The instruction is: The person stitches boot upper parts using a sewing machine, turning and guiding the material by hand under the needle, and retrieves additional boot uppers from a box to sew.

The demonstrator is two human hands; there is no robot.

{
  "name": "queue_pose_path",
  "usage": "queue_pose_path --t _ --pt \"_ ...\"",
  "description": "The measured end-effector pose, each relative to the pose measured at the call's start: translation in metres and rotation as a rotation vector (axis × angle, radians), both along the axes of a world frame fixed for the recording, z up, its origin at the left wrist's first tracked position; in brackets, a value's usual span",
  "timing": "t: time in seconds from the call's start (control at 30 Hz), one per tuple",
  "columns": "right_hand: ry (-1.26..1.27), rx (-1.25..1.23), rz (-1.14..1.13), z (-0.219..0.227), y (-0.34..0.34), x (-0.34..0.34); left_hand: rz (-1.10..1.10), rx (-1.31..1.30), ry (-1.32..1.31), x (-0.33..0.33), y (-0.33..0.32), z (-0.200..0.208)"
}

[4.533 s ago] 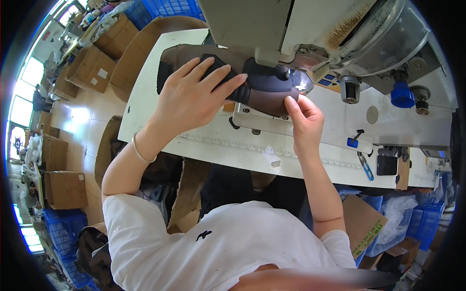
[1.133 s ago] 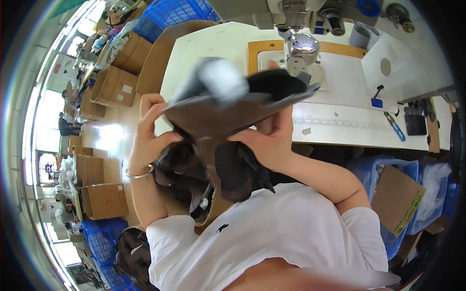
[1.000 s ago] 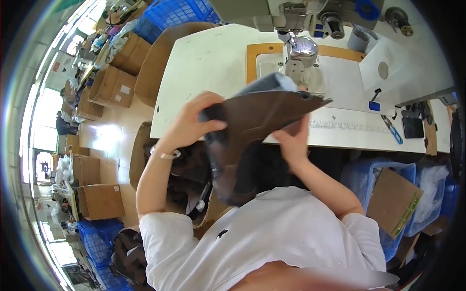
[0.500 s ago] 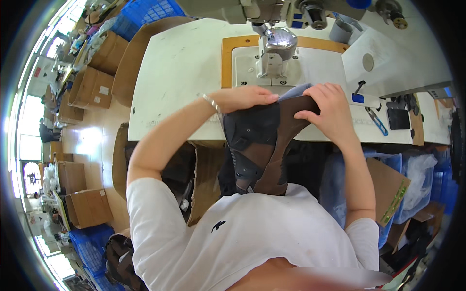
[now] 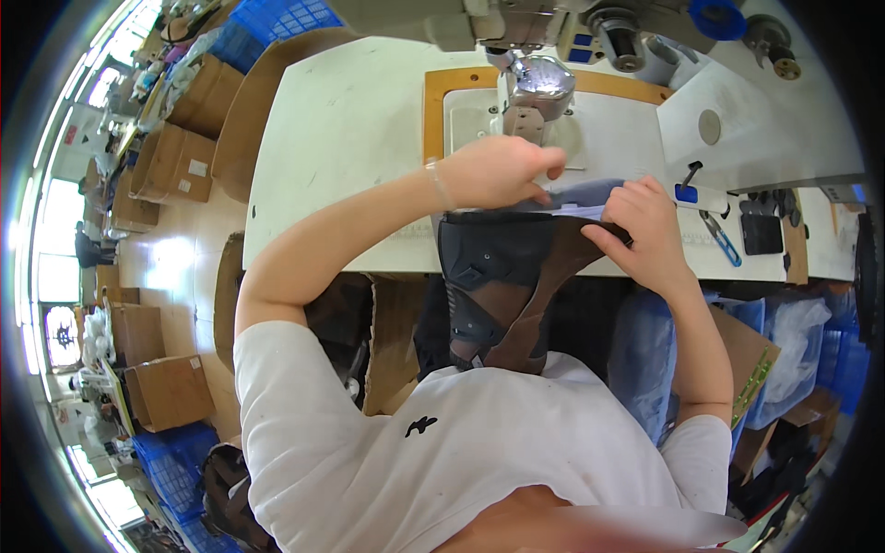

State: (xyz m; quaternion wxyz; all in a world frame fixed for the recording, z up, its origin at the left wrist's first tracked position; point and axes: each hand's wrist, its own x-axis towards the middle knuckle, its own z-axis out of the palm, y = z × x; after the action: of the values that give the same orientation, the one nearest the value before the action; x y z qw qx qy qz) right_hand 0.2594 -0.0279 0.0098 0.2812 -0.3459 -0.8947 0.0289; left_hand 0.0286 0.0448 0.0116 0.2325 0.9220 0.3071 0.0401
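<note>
- While the right hand (image 5: 648, 238) clamps the top edge of a brown-and-black boot (image 5: 502, 281) between thumb and fingers, the boot sits at the frame's centre.
- Left hand (image 5: 498, 173): over the same edge, fingers curled; I cannot tell whether it grips.
- Sewing machine (image 5: 530, 32): top centre.

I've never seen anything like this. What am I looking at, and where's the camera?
There's no robot: a person works bare-handed, and a wide fisheye camera on their head looks down, so straight edges bend near the rim. The right hand pinches the top edge of a brown-and-black boot-shaped piece. The left hand is curled over its open top; whether it touches is hard to tell. Beyond them is what looks like a sewing machine at a white table. On the table's right side lie a blue-handled tool and a flat black object.
</note>
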Motion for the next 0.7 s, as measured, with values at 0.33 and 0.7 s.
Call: queue_pose_path --t 0.33,0.7 --pt "-0.068 -0.183 -0.016 -0.003 0.009 0.0 0.081 -0.705 0.026 -0.042 -0.024 -0.004" --pt "-0.178 -0.591 0.084 0.032 0.044 -0.024 0.029 -1.126 -0.195 -0.019 -0.012 -0.017"
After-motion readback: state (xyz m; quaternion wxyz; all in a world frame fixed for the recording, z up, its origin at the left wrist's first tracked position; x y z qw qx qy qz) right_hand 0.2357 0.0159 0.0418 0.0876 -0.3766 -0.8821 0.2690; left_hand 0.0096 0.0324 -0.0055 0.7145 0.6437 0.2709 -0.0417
